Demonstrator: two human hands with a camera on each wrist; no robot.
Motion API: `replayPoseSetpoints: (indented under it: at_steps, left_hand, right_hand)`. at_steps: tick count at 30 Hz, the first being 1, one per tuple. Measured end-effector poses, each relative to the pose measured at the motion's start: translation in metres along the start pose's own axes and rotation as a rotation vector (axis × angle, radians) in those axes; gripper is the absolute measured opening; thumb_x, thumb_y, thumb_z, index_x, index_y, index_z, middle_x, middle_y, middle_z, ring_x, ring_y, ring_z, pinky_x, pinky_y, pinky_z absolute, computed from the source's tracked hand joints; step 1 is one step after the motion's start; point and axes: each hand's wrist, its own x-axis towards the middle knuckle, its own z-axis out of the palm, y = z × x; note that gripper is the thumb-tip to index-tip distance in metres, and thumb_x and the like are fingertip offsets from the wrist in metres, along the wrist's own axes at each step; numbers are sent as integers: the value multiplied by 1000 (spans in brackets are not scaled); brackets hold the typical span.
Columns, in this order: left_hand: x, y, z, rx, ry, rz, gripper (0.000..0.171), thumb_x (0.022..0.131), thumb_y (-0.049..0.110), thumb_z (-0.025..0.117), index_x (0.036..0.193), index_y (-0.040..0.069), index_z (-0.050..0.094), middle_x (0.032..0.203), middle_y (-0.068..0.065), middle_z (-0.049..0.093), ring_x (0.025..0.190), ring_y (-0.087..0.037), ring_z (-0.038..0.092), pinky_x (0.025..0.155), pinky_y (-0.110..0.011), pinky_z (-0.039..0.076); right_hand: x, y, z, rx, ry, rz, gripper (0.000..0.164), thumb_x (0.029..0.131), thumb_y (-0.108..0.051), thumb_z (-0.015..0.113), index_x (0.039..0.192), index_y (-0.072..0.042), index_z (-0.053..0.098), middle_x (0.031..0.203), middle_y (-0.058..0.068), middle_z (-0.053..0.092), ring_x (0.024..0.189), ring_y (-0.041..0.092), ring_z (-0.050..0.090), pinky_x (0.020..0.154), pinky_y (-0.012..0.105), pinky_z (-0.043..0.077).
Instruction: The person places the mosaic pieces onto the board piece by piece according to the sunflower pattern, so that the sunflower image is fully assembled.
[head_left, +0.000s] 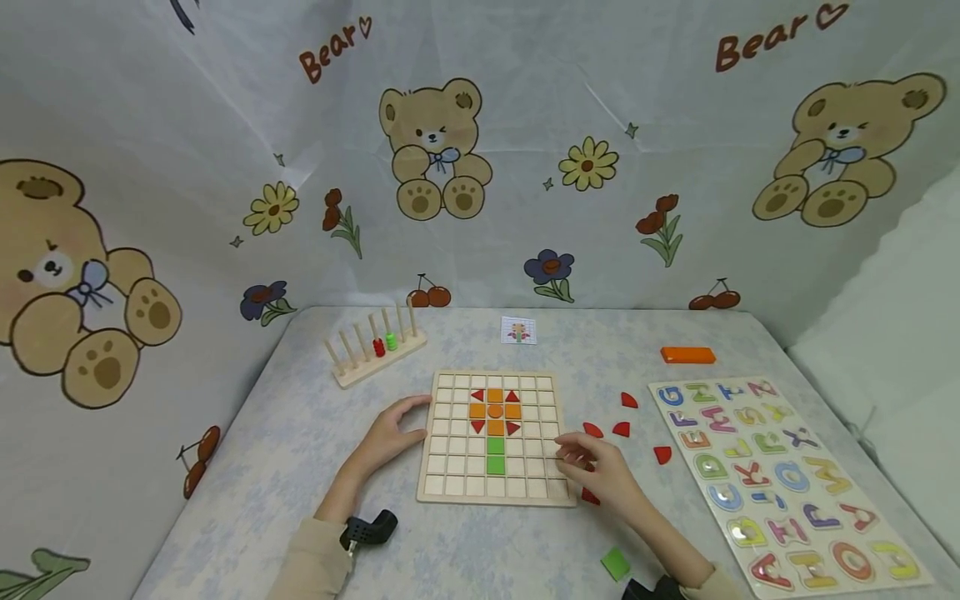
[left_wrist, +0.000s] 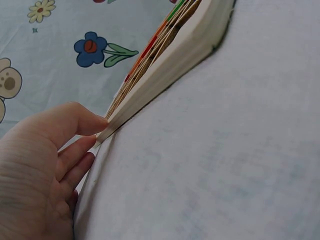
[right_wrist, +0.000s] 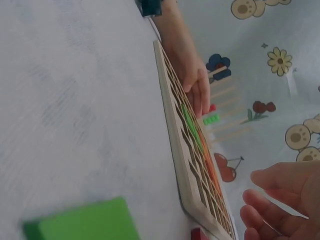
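Observation:
A wooden grid board lies in the middle of the table. In its cells sit red triangles, orange squares, an orange circle and two green squares. My left hand rests at the board's left side, thumb and fingertips touching the edge, also seen in the left wrist view. Over the right edge hovers my right hand, fingers loosely bent; the right wrist view shows its thumb and fingers apart with nothing between them. Red quarter-circle pieces lie around that hand, some partly hidden by it.
A loose green square lies near the front, below the right hand. An alphabet board takes up the right side, with an orange block behind it. At the back are a peg rack with red and green beads and a pattern card.

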Motion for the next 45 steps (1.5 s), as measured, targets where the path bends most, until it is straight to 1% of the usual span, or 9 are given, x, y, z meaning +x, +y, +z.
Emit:
replayPoseSetpoints:
  at_steps: [11,23,25,29,34,36,38,41,45]
  left_hand:
    - [-2,-2,-1,1,8,-23,55,86,12,69,137,12,51,145,-10,48,142,-31,33,116,-53,26]
    - [-1,-4,-1,-8,7,-14,54,86,11,69,137,11,51,145,-10,48,141,-30,34,117,-52,26]
    - [-1,-3,0,0,2,-4,55,86,11,69,137,10,51,145,-11,47,141,-31,34,116,-53,26]
    - [-2,-2,-1,-2,0,-13,54,86,11,68,138,10,50,145,-10,47,142,-31,33,117,-52,25]
    - [-2,0,-2,-12,-1,-25,54,87,11,67,138,11,50,146,-9,47,143,-29,32,118,-52,24]
    - [-1,0,-2,-14,1,-25,54,87,11,68,137,11,51,146,-9,47,143,-29,32,118,-52,24]
    - [-1,1,-1,-14,0,-22,54,87,11,68,138,11,50,145,-10,47,142,-30,32,117,-52,24]
    - [-1,1,-1,-14,-1,-19,54,86,10,68,138,10,50,145,-10,47,142,-30,32,117,-53,25]
    - [-1,1,0,-21,-4,-27,55,86,10,68,138,11,50,145,-9,47,142,-29,32,117,-52,24]
  right_hand:
    - [-26,17,-22,-19,61,102,30,79,-1,73,108,0,66,89,8,70,73,0,57,68,17,51]
    - [-63,20,-21,-3,34,387,41,75,-9,78,114,-7,66,96,3,69,76,4,55,71,16,48]
    - [-69,21,-20,-9,19,380,45,73,-12,80,115,-7,65,96,2,68,77,4,53,71,17,47]
    - [-80,25,-18,-33,-26,298,52,70,-20,83,116,-8,64,98,1,64,77,2,50,71,16,45]
    - [-88,27,-17,-83,-41,95,57,67,-21,85,117,-8,63,100,2,64,76,1,47,69,17,44]
    - [-89,27,-17,-98,-37,45,56,67,-18,85,117,-8,63,100,3,64,75,2,47,68,17,44]
    - [-89,26,-17,-95,-40,41,55,67,-14,84,117,-8,63,100,3,64,75,2,47,67,17,44]
    - [-88,24,-17,-91,-50,106,53,69,-10,82,119,-8,62,101,2,63,75,1,48,68,17,45]
    - [-88,24,-18,-108,-33,157,53,69,-14,83,118,-10,63,101,0,63,78,0,48,70,16,46]
